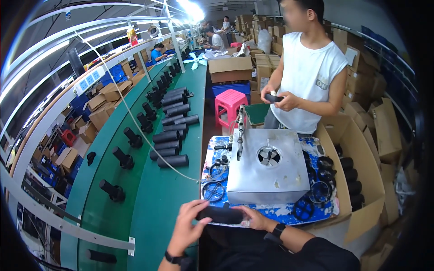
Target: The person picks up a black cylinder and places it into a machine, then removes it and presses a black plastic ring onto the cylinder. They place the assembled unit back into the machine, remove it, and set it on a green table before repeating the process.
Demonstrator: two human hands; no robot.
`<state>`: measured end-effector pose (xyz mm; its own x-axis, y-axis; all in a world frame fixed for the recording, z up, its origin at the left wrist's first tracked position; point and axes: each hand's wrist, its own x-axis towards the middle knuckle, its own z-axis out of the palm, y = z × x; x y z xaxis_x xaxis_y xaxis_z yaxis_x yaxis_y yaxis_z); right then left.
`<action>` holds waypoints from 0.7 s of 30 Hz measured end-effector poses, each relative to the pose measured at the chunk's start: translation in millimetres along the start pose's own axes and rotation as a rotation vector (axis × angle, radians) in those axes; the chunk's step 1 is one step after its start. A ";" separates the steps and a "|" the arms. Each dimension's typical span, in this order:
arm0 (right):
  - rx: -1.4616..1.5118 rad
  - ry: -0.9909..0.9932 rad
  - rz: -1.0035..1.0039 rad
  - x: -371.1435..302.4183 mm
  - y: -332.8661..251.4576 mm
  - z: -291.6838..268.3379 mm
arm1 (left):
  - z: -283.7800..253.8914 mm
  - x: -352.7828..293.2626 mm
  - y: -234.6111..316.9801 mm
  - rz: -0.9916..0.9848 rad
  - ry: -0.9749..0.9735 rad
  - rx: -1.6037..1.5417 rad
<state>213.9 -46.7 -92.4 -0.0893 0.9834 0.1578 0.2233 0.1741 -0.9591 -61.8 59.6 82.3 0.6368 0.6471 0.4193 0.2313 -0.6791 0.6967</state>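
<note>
A black cylinder (222,215) lies level between my two hands, with a short stub rising from its top. My left hand (189,226) grips its left end, thumb in front and fingers behind. At the other end, the fingers of my right hand (254,218) close round it; a small pale patch shows there, too small to name. Just beyond stands a metal box (269,174) with a round opening and a bladed part inside. Black ring-shaped parts (213,191) lie to its left, and more black rings (320,192) to its right.
On the left, a green conveyor belt (149,217) carries several black cylinders (166,149) and upright black parts (121,158). Across from me a person in a white sleeveless top (312,72) holds a black part. A cardboard box (368,180) of black cylinders stands right; a pink stool (231,101) stands behind.
</note>
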 end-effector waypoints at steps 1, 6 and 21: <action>-0.025 0.017 -0.027 -0.2 3.4 -2.1 | 21.2 0.7 -26.9 0.001 -0.002 -0.009; 0.082 0.132 0.130 -2.2 29.3 -2.4 | 93.1 -30.9 -120.7 -0.230 0.086 -0.639; 0.120 0.023 0.213 2.6 16.6 2.5 | 108.6 -40.3 -161.3 -0.597 0.182 -0.835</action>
<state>215.0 -41.4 -108.5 -0.0301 0.9984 -0.0470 0.1172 -0.0432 -0.9922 -44.9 105.4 -110.2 0.4495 0.8884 -0.0931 -0.1540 0.1797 0.9716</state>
